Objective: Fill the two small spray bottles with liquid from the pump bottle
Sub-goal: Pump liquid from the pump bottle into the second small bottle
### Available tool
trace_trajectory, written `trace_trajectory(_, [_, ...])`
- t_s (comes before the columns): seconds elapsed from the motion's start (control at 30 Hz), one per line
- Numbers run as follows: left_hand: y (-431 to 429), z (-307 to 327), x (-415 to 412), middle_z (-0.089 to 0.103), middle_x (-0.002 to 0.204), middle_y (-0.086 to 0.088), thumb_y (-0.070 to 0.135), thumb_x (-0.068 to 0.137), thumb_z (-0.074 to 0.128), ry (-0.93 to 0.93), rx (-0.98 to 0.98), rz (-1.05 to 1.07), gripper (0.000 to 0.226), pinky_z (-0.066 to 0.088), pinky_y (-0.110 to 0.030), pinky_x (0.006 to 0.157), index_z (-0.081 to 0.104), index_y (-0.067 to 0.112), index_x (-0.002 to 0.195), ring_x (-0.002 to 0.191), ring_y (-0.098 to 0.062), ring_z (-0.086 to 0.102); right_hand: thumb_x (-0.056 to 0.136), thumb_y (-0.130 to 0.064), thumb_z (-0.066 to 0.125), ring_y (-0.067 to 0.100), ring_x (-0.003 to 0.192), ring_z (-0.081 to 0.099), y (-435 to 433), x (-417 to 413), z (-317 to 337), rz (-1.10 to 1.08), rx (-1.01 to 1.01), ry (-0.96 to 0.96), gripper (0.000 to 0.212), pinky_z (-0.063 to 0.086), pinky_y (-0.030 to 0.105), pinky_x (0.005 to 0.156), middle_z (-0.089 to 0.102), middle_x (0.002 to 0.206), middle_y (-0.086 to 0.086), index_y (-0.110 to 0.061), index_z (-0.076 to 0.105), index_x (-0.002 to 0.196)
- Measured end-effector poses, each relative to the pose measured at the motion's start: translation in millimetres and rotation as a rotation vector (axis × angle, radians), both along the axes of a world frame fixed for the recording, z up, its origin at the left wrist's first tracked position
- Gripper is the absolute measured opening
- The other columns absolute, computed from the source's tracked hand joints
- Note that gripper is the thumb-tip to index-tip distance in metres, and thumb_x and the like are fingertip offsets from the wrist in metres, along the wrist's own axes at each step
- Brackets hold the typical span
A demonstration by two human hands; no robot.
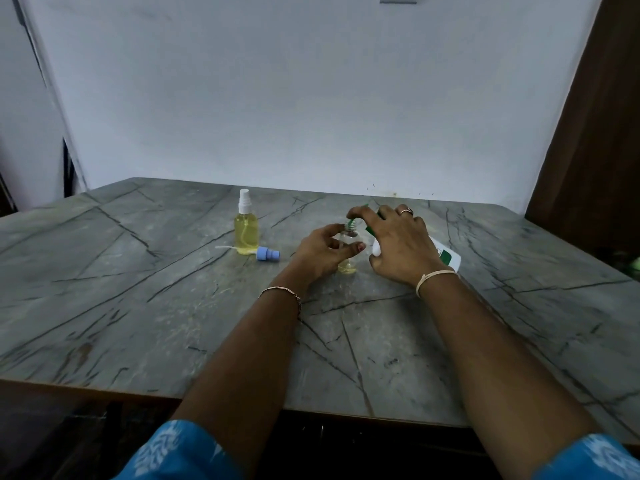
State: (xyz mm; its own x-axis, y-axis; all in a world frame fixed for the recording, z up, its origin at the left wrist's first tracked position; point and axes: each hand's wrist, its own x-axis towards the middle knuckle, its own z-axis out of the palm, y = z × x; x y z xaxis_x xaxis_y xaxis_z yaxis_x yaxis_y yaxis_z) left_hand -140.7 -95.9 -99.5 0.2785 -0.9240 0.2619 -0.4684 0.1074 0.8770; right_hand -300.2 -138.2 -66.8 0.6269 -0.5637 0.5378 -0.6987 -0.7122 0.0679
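A small clear spray bottle (347,263) stands open-necked on the table with a little yellow liquid at its bottom. My left hand (320,252) grips it around the middle. My right hand (398,242) holds the white pump bottle (448,258) tilted over, its green nozzle (354,221) at the small bottle's neck. A second spray bottle (246,230), full of yellow liquid and closed with a white sprayer, stands to the left. A blue sprayer cap (267,253) with its white tube lies beside it.
The grey marble-patterned table (138,306) runs up to a white wall at the back. A dark wooden panel (595,133) stands at the right. The table's front edge is near my elbows.
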Motion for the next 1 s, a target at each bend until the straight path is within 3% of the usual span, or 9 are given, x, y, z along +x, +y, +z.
trace_trajectory(0.17, [4,2,-2,0.068,0.104,-0.007,0.044,0.078,0.074,0.001,-0.016,-0.002,0.024,0.054,-0.044,0.09,0.055,0.045,0.093,0.097,-0.02,0.066,0.074,-0.027,0.068,0.032,0.117,0.046,0,4,0,0.005,-0.01,-0.009,0.072,0.042,0.048,0.096,0.054,0.123,0.005,-0.038,0.029,0.134])
trace_trajectory(0.37, [1,-1,0,0.069,0.096,-0.005,0.049,0.073,0.076,0.01,-0.023,-0.013,0.029,0.055,-0.047,0.089,0.062,0.042,0.098,0.089,-0.021,0.067,0.076,-0.025,0.066,0.032,0.116,0.046,0,-7,-2,0.011,0.0,0.015,0.082,0.042,0.046,0.095,0.054,0.119,0.005,-0.043,0.021,0.143])
trace_trajectory(0.53, [0,-1,0,0.069,0.108,-0.008,0.048,0.075,0.075,0.014,-0.004,-0.014,0.046,0.053,-0.047,0.092,0.058,0.035,0.116,0.1,-0.023,0.066,0.075,-0.024,0.066,0.032,0.116,0.046,2,-3,1,0.016,0.009,-0.018,0.072,0.041,0.047,0.096,0.055,0.121,0.004,-0.039,0.028,0.135])
trace_trajectory(0.6, [0,-1,0,0.069,0.106,-0.008,0.048,0.075,0.074,0.013,0.001,-0.019,0.048,0.054,-0.047,0.091,0.058,0.033,0.118,0.095,-0.022,0.066,0.074,-0.024,0.067,0.032,0.115,0.047,1,1,0,0.015,0.002,-0.03,0.069,0.041,0.047,0.096,0.056,0.121,0.004,-0.038,0.031,0.131])
trace_trajectory(0.73, [0,-3,1,0.069,0.094,-0.005,0.05,0.075,0.073,-0.008,-0.013,-0.035,0.038,0.055,-0.044,0.087,0.062,0.036,0.108,0.08,-0.017,0.063,0.075,-0.025,0.067,0.031,0.116,0.046,-1,1,-2,0.011,-0.013,-0.023,0.071,0.04,0.047,0.096,0.055,0.122,0.004,-0.039,0.029,0.133])
trace_trajectory(1.0, [-2,-3,4,0.07,0.1,-0.008,0.047,0.076,0.074,-0.013,-0.019,-0.031,0.027,0.056,-0.044,0.088,0.061,0.038,0.099,0.094,-0.021,0.067,0.077,-0.026,0.068,0.033,0.12,0.045,-1,-7,-2,0.001,-0.016,0.015,0.081,0.039,0.048,0.099,0.054,0.124,0.006,-0.041,0.024,0.143])
